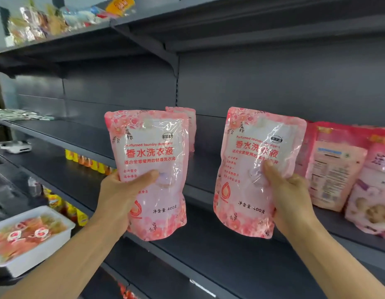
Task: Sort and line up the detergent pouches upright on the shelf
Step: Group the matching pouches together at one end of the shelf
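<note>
Head view: L hand [120,197] grips left pouch [150,169], thumb across its front; R hand [290,195] grips right pouch [258,167] likewise. Both pouches upright, held in front of the shelf [209,169], not set down. Third pouch [190,126] stands behind, at the back. Step, as judged: placement. Next: set both bases flat on shelf, beside each other, fronts outward; soft bags may slump.

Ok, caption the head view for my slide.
Left hand and right hand each hold a pink detergent pouch upright before the shelf.
</note>
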Motion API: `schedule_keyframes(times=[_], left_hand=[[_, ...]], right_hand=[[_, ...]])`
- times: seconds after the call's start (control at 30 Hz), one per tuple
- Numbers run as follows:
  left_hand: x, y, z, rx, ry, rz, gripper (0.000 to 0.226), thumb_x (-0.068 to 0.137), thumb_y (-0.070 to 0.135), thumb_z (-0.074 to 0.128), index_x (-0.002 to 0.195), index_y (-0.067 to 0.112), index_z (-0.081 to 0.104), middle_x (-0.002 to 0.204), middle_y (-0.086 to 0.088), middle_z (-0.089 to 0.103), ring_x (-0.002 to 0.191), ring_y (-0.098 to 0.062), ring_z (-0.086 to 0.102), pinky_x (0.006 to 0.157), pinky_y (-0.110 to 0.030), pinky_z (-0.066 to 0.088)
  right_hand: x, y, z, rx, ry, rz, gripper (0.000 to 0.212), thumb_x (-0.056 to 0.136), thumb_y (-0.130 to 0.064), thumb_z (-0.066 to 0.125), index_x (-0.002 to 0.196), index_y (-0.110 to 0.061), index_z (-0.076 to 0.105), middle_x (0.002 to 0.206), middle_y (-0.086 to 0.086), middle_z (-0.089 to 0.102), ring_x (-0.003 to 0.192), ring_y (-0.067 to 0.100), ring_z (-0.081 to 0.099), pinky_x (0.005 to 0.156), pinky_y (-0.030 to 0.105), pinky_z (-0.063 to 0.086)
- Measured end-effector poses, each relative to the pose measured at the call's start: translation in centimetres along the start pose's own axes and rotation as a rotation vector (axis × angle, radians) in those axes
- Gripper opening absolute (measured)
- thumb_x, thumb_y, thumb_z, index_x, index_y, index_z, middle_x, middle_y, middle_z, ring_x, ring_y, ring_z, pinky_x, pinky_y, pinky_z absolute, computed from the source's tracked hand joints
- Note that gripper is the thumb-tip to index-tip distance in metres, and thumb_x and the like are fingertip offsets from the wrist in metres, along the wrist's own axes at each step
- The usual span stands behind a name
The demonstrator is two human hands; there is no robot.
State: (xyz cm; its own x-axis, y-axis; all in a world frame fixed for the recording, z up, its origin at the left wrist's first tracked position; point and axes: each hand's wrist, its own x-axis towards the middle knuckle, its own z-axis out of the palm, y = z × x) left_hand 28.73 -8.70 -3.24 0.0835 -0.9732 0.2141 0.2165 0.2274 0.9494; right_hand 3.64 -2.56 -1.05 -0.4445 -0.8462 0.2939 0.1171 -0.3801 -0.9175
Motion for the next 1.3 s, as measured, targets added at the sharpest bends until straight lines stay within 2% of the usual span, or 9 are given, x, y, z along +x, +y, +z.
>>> schedule_keyframes(times=[0.2, 0.33, 0.47, 0.57, 0.67, 0.8, 0.97, 1.1, 1.3], left_hand=[[7.9, -0.3, -1.7, -0.032, -0.038, 0.038, 0.058, 0.052, 0.023, 0.08, 0.107, 0.011, 0.067, 0.099, -0.006, 0.074, 0.091, -0.03, 0.07, 0.081, -0.05, 0.055], [14.0, -0.4, -2.7, -0.006, -0.061, 0.051, 0.064, 0.045, 0.029, 0.082, 0.105, 0.012, 0.068, 0.098, -0.006, 0.074, 0.092, -0.03, 0.07, 0.084, -0.053, 0.054], [19.3, -1.0, -4.3, -0.025, -0.045, 0.059, 0.071, 0.038, 0.032, 0.083, 0.105, 0.013, 0.068, 0.098, -0.005, 0.074, 0.091, -0.029, 0.07, 0.082, -0.051, 0.054], [22.7, -1.7, -5.5, -0.055, -0.049, 0.055, 0.064, 0.044, 0.028, 0.081, 0.105, 0.012, 0.068, 0.098, -0.005, 0.074, 0.091, -0.029, 0.071, 0.081, -0.048, 0.055], [25.8, -2.4, -6.1, -0.083, -0.066, 0.054, 0.066, 0.044, 0.029, 0.082, 0.106, 0.01, 0.068, 0.1, -0.007, 0.074, 0.091, -0.029, 0.071, 0.08, -0.047, 0.055], [29.8, -3.3, -6.4, -0.112, -0.104, 0.036, 0.052, 0.048, 0.024, 0.079, 0.098, 0.013, 0.069, 0.094, -0.004, 0.075, 0.086, -0.025, 0.072, 0.075, -0.042, 0.055], [34.8, -4.0, -7.3, -0.119, -0.208, 0.004, 0.043, 0.055, 0.02, 0.077, 0.097, 0.013, 0.069, 0.092, -0.003, 0.075, 0.082, -0.022, 0.073, 0.062, -0.034, 0.056], [39.0, -4.4, -8.2, -0.114, -0.265, -0.043, 0.044, 0.053, 0.02, 0.078, 0.095, 0.012, 0.07, 0.093, -0.005, 0.075, 0.085, -0.026, 0.072, 0.07, -0.039, 0.056], [43.5, -4.9, -9.0, -0.123, -0.353, -0.089, 0.05, 0.049, 0.021, 0.079, 0.097, 0.013, 0.069, 0.094, -0.004, 0.075, 0.087, -0.025, 0.071, 0.072, -0.041, 0.055]], right_hand=[[6.2, 3.0, 5.5, -0.003, -0.021, -0.053, 0.017, 0.093, -0.025, 0.055, 0.097, -0.015, 0.069, 0.089, 0.002, 0.075, 0.08, 0.021, 0.073, 0.068, 0.039, 0.059], [11.4, 5.4, 9.1, -0.022, -0.043, -0.046, 0.019, 0.093, -0.027, 0.056, 0.098, -0.015, 0.069, 0.089, 0.003, 0.075, 0.08, 0.022, 0.073, 0.069, 0.04, 0.057], [15.9, 8.0, 12.4, -0.051, -0.025, -0.046, 0.017, 0.093, -0.027, 0.056, 0.091, -0.016, 0.068, 0.08, 0.0, 0.075, 0.072, 0.019, 0.073, 0.056, 0.032, 0.057], [18.5, 9.8, 14.2, -0.049, -0.015, -0.025, 0.018, 0.092, -0.03, 0.056, 0.092, -0.017, 0.068, 0.081, 0.001, 0.075, 0.073, 0.019, 0.073, 0.061, 0.035, 0.058], [20.8, 11.6, 16.0, -0.058, -0.003, -0.016, 0.018, 0.092, -0.03, 0.056, 0.093, -0.017, 0.069, 0.084, 0.001, 0.075, 0.075, 0.019, 0.073, 0.066, 0.038, 0.059], [23.4, 14.0, 18.7, -0.082, 0.022, -0.018, 0.021, 0.093, -0.029, 0.054, 0.096, -0.013, 0.069, 0.086, 0.003, 0.075, 0.077, 0.02, 0.073, 0.06, 0.034, 0.059], [26.2, 16.5, 22.7, -0.135, 0.068, -0.051, 0.025, 0.095, -0.03, 0.052, 0.095, -0.012, 0.07, 0.09, 0.005, 0.075, 0.082, 0.023, 0.073, 0.073, 0.041, 0.058], [28.0, 18.1, 25.3, -0.16, 0.113, -0.07, 0.026, 0.095, -0.033, 0.05, 0.094, -0.015, 0.07, 0.088, 0.004, 0.075, 0.081, 0.023, 0.073, 0.073, 0.042, 0.059], [29.6, 20.0, 27.7, -0.223, 0.162, -0.104, 0.032, 0.095, -0.036, 0.048, 0.091, -0.013, 0.07, 0.084, 0.003, 0.076, 0.079, 0.022, 0.073, 0.067, 0.036, 0.06]])
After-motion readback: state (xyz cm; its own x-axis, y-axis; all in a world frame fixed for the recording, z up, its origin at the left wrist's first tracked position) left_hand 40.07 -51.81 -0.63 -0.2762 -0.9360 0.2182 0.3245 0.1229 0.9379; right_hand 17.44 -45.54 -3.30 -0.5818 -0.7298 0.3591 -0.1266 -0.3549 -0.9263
